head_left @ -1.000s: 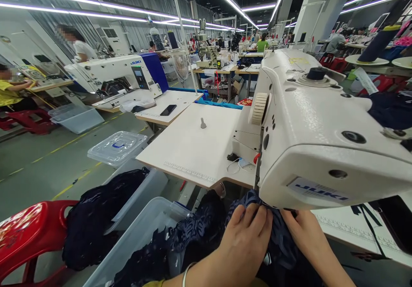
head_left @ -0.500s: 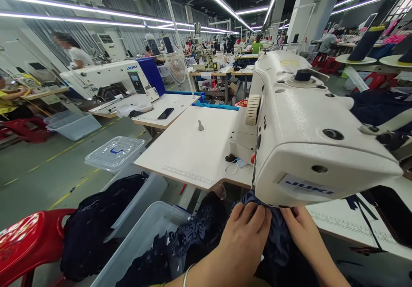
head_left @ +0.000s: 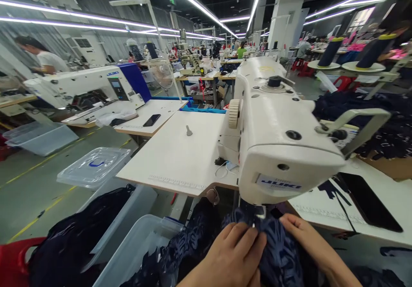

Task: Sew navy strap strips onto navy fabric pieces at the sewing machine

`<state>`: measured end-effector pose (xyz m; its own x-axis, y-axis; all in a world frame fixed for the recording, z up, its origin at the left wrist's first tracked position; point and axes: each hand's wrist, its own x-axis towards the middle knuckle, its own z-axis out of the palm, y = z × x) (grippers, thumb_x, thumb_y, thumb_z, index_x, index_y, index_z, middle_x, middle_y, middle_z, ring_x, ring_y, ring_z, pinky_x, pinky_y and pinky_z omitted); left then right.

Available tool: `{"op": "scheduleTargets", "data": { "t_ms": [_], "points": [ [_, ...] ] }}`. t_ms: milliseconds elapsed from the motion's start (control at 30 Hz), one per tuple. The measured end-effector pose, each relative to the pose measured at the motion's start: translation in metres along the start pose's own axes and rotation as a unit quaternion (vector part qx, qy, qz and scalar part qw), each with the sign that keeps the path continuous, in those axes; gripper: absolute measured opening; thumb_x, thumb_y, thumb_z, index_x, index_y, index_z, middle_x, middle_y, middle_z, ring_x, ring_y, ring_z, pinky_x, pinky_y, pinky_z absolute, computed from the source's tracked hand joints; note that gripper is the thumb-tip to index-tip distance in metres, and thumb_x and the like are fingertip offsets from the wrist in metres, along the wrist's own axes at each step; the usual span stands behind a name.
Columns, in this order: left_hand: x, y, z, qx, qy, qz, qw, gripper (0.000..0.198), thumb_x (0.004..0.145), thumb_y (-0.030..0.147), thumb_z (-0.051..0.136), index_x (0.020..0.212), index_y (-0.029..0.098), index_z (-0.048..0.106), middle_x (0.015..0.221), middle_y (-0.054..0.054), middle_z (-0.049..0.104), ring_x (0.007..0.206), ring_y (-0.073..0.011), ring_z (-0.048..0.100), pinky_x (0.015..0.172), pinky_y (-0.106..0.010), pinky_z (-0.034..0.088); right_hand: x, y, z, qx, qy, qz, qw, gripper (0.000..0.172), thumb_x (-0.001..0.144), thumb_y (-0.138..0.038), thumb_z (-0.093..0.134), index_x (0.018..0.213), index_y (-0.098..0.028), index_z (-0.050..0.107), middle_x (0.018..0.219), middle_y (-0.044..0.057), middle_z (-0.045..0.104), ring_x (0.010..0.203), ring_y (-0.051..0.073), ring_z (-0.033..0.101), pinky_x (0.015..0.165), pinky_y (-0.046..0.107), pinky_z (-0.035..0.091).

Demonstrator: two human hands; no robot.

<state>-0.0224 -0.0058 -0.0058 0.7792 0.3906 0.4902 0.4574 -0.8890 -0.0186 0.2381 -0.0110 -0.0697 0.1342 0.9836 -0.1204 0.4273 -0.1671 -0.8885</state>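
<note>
Lace (head_left: 280, 252) is lying bunched at the near edge of the tabletop (head_left: 180, 154), directly under the head of the machine (head_left: 273, 149) and trailing left toward the bin (head_left: 135, 248). Left hand (head_left: 234, 255) fingers, pressed together, are pinching it. Right hand (head_left: 305, 240) fingers are resting flat on it from the right. Open room is lying far and left.

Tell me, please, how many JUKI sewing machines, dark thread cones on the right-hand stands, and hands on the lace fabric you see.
JUKI sewing machines: 2 (near machine, far machine)
Thread cones: 2 (left cone, right cone)
Hands on lace fabric: 2 (left hand, right hand)
Total: 6
</note>
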Motion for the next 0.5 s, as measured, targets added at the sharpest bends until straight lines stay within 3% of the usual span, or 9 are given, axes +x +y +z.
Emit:
{"op": "scheduleTargets", "data": {
  "t_ms": [100, 167, 200, 233, 267, 300, 400, 433, 500],
  "points": [
    [-0.012, 0.002, 0.013, -0.092, 0.069, 0.047, 0.992, 0.022, 0.097, 0.015, 0.046, 0.112, 0.018, 0.063, 0.096, -0.001, 0.068, 0.085, -0.0123, 0.061, 0.089, -0.022, 0.046, -0.014, -0.027, -0.038, 0.035, 0.023, 0.017, 0.999, 0.035, 0.088, -0.053, 0.053, 0.079, -0.022, 0.066, 0.072, 0.0, 0.064, 0.071, 0.019, 0.061, 0.068, 0.025, 0.051],
    [-0.013, 0.003, 0.018, -0.185, 0.042, 0.009, 0.982, 0.032, 0.103, 0.031, 0.04, 0.125, 0.015, 0.055, 0.106, -0.008, 0.067, 0.098, -0.0148, 0.062, 0.091, -0.022, 0.047, -0.03, -0.054, -0.045, 0.012, 0.008, -0.021, 1.0, 0.025, 0.086, -0.046, 0.059, 0.085, -0.024, 0.071, 0.082, 0.001, 0.07, 0.08, 0.02, 0.064, 0.074, 0.025, 0.05],
    [-0.011, 0.003, 0.019, -0.237, 0.017, -0.024, 0.971, 0.045, 0.103, 0.043, 0.034, 0.134, 0.013, 0.048, 0.112, -0.012, 0.065, 0.105, -0.0172, 0.061, 0.092, -0.025, 0.048, -0.038, -0.069, -0.043, 0.0, -0.019, -0.057, 0.998, 0.023, 0.088, -0.043, 0.058, 0.087, -0.026, 0.074, 0.086, 0.001, 0.072, 0.082, 0.02, 0.065, 0.077, 0.024, 0.05],
    [-0.008, 0.003, 0.018, -0.295, -0.005, -0.057, 0.954, 0.056, 0.102, 0.053, 0.03, 0.138, 0.012, 0.043, 0.114, -0.015, 0.064, 0.107, -0.0191, 0.061, 0.091, -0.026, 0.05, -0.046, -0.082, -0.038, -0.023, -0.092, -0.101, 0.99, 0.022, 0.091, -0.039, 0.056, 0.091, -0.028, 0.075, 0.089, 0.0, 0.073, 0.084, 0.018, 0.066, 0.08, 0.024, 0.049],
    [-0.005, 0.004, 0.016, -0.356, -0.025, -0.089, 0.93, 0.062, 0.099, 0.06, 0.028, 0.138, 0.014, 0.043, 0.112, -0.014, 0.065, 0.102, -0.0196, 0.063, 0.087, -0.026, 0.052, -0.053, -0.094, -0.031, -0.046, -0.157, -0.145, 0.976, 0.021, 0.093, -0.036, 0.056, 0.094, -0.031, 0.076, 0.088, -0.001, 0.073, 0.085, 0.017, 0.066, 0.082, 0.023, 0.047],
    [0.0, 0.004, 0.014, -0.415, -0.047, -0.124, 0.9, 0.062, 0.098, 0.063, 0.029, 0.133, 0.016, 0.049, 0.104, -0.011, 0.067, 0.093, -0.0187, 0.065, 0.079, -0.025, 0.054, -0.058, -0.102, -0.025, -0.065, -0.184, -0.167, 0.966, 0.02, 0.094, -0.035, 0.056, 0.098, -0.031, 0.076, 0.089, -0.001, 0.073, 0.087, 0.016, 0.066, 0.084, 0.023, 0.046],
    [0.012, 0.003, 0.001, -0.512, -0.102, -0.244, 0.817, 0.049, 0.097, 0.061, 0.038, 0.098, 0.019, 0.064, 0.077, -0.003, 0.066, 0.067, -0.0139, 0.062, 0.058, -0.018, 0.048, -0.058, -0.108, -0.019, -0.08, -0.195, -0.196, 0.958, 0.022, 0.096, -0.033, 0.053, 0.106, -0.029, 0.073, 0.09, 0.0, 0.072, 0.084, 0.015, 0.066, 0.082, 0.023, 0.047],
    [0.016, 0.002, -0.004, -0.51, -0.105, -0.284, 0.805, 0.046, 0.097, 0.058, 0.04, 0.091, 0.019, 0.064, 0.071, -0.001, 0.063, 0.063, -0.0129, 0.06, 0.054, -0.017, 0.045, -0.05, -0.103, -0.024, -0.074, -0.186, -0.202, 0.959, 0.023, 0.096, -0.035, 0.053, 0.106, -0.028, 0.073, 0.093, 0.002, 0.072, 0.086, 0.016, 0.066, 0.082, 0.024, 0.048],
    [0.021, -0.001, -0.012, -0.478, -0.08, -0.321, 0.814, 0.039, 0.099, 0.051, 0.041, 0.091, 0.02, 0.063, 0.067, 0.001, 0.06, 0.059, -0.0119, 0.057, 0.051, -0.017, 0.042, -0.025, -0.084, -0.043, -0.069, -0.146, -0.196, 0.967, 0.028, 0.094, -0.042, 0.053, 0.103, -0.025, 0.073, 0.102, 0.005, 0.071, 0.095, 0.02, 0.065, 0.086, 0.028, 0.049]
  ]
}}
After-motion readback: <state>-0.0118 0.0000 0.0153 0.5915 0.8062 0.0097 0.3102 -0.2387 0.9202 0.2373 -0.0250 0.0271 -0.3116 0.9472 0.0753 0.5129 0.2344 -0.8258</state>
